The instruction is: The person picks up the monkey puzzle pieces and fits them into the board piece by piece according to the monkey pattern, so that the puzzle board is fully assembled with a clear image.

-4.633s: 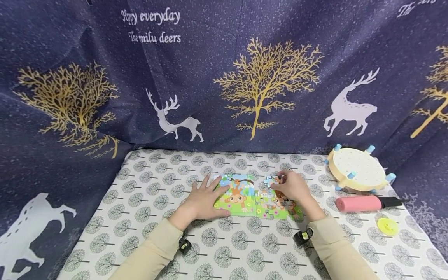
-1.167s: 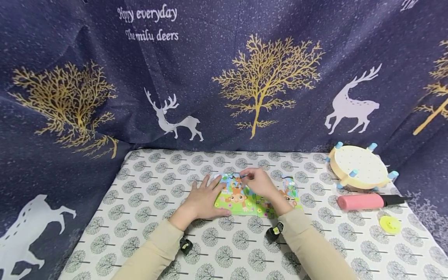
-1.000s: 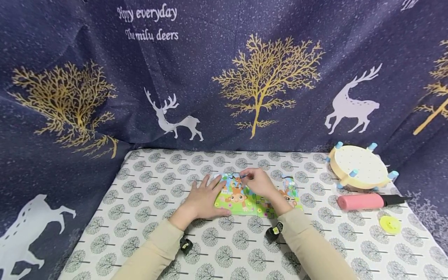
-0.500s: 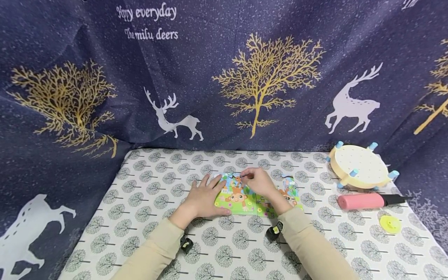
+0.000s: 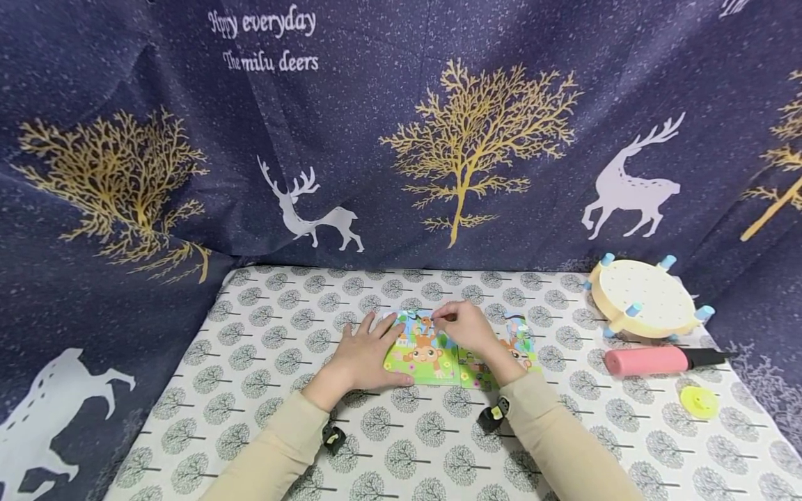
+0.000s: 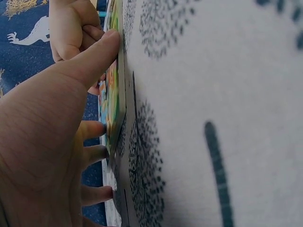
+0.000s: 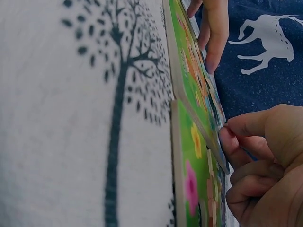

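Observation:
Two monkey jigsaw puzzles lie side by side on the tree-print cloth. My left hand (image 5: 365,356) rests on the left puzzle (image 5: 429,370) with fingers spread, its thumb on the near edge in the left wrist view. Over that puzzle's far right corner, my right hand (image 5: 466,330) has thumb and forefinger together at the tips, pinching a small puzzle piece that the fingers mostly hide. My right forearm and hand cover part of the right puzzle (image 5: 519,332). In the right wrist view, the pinching fingertips (image 7: 229,138) are close against the left puzzle's edge.
To the right stand a round cream peg stand (image 5: 642,296) with blue pegs, a pink hand pump (image 5: 648,361) with a black nozzle and a yellow disc (image 5: 698,402). A dark blue curtain (image 5: 376,125) hangs behind the cloth-covered table (image 5: 263,390).
My right hand has gone left, from above the right puzzle with a piece to the left puzzle's far right corner. In the last second it shifts only slightly. My left hand stays put.

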The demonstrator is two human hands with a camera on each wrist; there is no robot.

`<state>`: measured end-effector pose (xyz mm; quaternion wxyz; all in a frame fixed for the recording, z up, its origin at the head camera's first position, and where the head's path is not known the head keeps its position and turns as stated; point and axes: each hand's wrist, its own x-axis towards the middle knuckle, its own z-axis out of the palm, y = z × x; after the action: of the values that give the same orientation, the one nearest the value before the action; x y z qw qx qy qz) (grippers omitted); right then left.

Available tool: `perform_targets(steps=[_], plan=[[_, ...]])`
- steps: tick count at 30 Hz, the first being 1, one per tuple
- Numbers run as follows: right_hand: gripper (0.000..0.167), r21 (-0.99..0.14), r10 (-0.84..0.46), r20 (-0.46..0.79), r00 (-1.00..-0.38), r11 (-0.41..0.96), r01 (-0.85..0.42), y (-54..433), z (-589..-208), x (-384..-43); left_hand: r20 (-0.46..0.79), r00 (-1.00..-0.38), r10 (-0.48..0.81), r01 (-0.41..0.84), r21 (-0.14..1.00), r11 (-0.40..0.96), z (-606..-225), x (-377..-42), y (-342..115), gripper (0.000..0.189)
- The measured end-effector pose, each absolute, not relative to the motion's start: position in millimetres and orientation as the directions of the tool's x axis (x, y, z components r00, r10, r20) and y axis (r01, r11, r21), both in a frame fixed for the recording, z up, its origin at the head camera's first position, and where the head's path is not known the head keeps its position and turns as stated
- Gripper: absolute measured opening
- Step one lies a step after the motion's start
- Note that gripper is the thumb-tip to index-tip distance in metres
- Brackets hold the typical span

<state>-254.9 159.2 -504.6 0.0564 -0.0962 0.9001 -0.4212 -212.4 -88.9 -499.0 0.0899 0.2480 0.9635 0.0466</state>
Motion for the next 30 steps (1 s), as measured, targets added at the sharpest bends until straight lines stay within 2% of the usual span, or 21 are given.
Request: perform_targets(steps=[16, 22, 30], plan=[[0.017, -0.797, -0.205, -0.033, -0.978, 0.596, -0.098, 169, -501, -251, -0.141, -0.859, 0.492, 0.473, 0.15, 0.868, -496, -212, -88, 0.112], [0.019, -0.777, -0.18, -0.044, -0.983, 0.625, -0.079, 186, -500, -250, -0.139, -0.866, 0.48, 0.46, 0.154, 0.875, -497, -213, -85, 0.113], [0.018, -0.753, -0.154, 0.025, -0.988, 0.647, -0.121, 220, -495, -249, -0.133, -0.869, 0.476, 0.46, 0.138, 0.877, -496, -212, -82, 0.11]])
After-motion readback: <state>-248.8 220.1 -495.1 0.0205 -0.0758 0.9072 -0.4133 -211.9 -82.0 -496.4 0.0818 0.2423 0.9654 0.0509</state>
